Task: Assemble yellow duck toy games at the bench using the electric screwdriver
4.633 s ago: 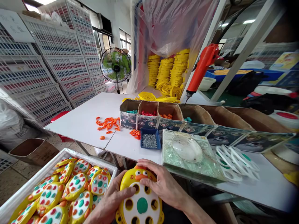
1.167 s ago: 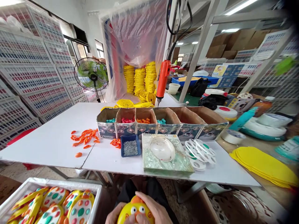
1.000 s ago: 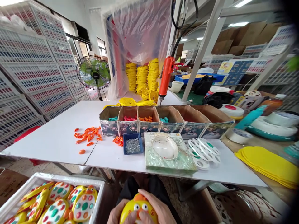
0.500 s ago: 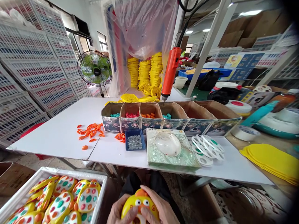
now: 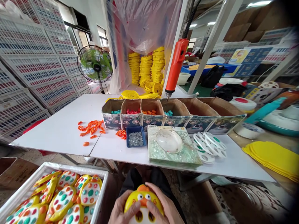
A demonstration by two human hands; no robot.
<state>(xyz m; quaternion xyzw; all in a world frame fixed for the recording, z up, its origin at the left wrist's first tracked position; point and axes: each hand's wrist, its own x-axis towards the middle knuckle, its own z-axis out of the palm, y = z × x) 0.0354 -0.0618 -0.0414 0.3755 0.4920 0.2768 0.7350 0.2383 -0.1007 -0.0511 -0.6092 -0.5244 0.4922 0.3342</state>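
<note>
Low in the view, over my lap, I hold a yellow chick-shaped toy (image 5: 143, 199) with an orange beak and a white front panel. My left hand (image 5: 120, 210) grips its left side with the thumb on the front. On the other side, my right hand (image 5: 164, 207) wraps round it, fingers curled over its edge. Most of the toy lies below the frame. Just beyond my hands is the front edge of the white table (image 5: 58, 133).
A white crate (image 5: 102, 182) of finished chick toys stands at my lower left. On the table are orange parts (image 5: 91, 127), a blue tray of screws (image 5: 135, 139), cardboard bins of coloured buttons (image 5: 142, 113), a clear dome on a mat (image 5: 168, 140), white rings (image 5: 210, 144). An orange screwdriver (image 5: 175, 67) hangs above.
The toy has come down from table-edge height into my lap, and my view has lifted and swung right. Over the last second both hands keep the toy, which shows a little more.
</note>
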